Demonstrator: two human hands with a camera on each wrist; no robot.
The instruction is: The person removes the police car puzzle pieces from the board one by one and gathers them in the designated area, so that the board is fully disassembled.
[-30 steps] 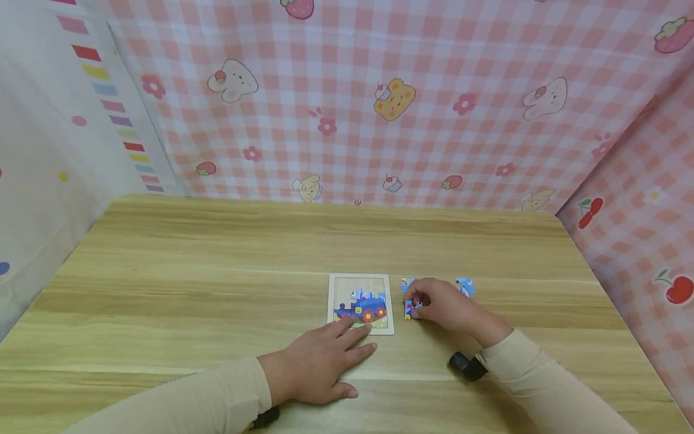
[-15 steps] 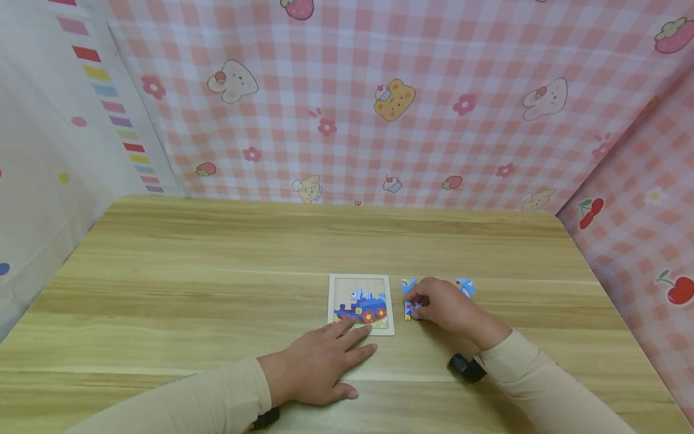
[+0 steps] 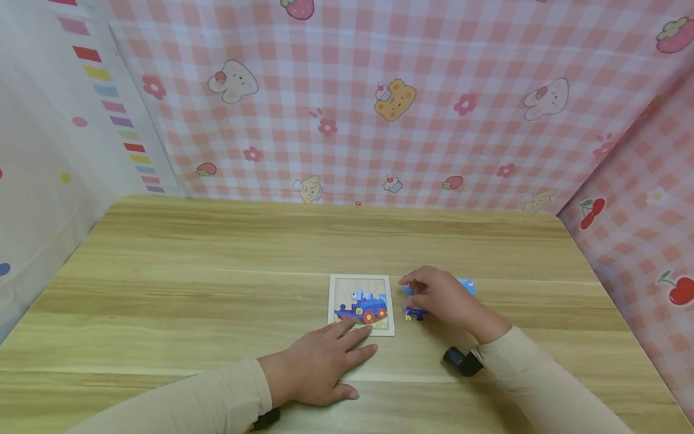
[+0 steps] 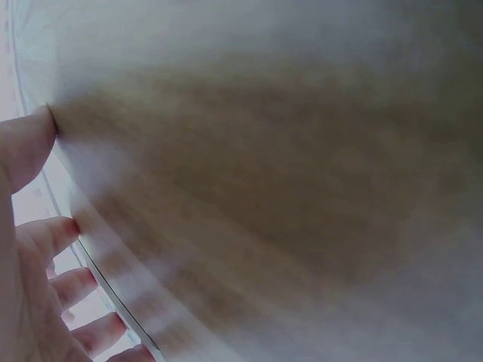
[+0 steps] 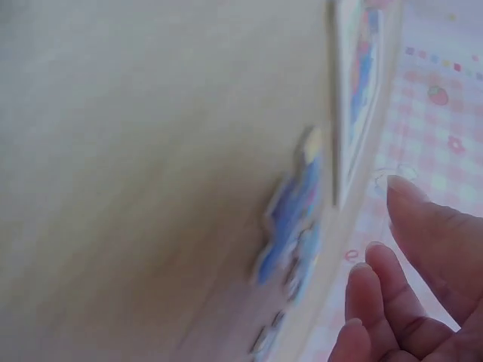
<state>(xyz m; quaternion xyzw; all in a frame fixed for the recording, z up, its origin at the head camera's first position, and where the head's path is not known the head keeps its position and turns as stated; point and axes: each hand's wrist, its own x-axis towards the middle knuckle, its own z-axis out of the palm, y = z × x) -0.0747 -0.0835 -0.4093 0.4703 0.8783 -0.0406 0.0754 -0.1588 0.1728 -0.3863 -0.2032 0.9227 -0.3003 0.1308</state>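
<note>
Steadying the tray [image 3: 344, 289], perhaps, our left hand [image 3: 318, 366] lies flat, lower centre; our empty right hand [image 3: 446, 299] hovers over pieces [image 3: 415, 314].

you've got beige sleeves [image 3: 542, 380], black wrist device [image 3: 461, 361], off-white puzzle frame [image 3: 389, 302], blue train picture [image 3: 374, 305] with red wheels [image 3: 368, 317], mostly blue loose pieces [image 3: 415, 314], yellow-brown wood-grain table [image 3: 217, 253], pink-and-white gingham back cloth [image 3: 352, 60] with strawberries [image 3: 299, 8] and flowers [image 3: 328, 127], white left cloth [image 3: 32, 132] with coloured dots [image 3: 79, 122] and bars [image 3: 87, 54].

Tons of room on the table [image 3: 217, 259] left of the puzzle board [image 3: 331, 301]; left hand [image 3: 325, 364] blocks its near edge; right hand [image 3: 441, 301] crowds the loose pieces [image 3: 415, 314].
</note>
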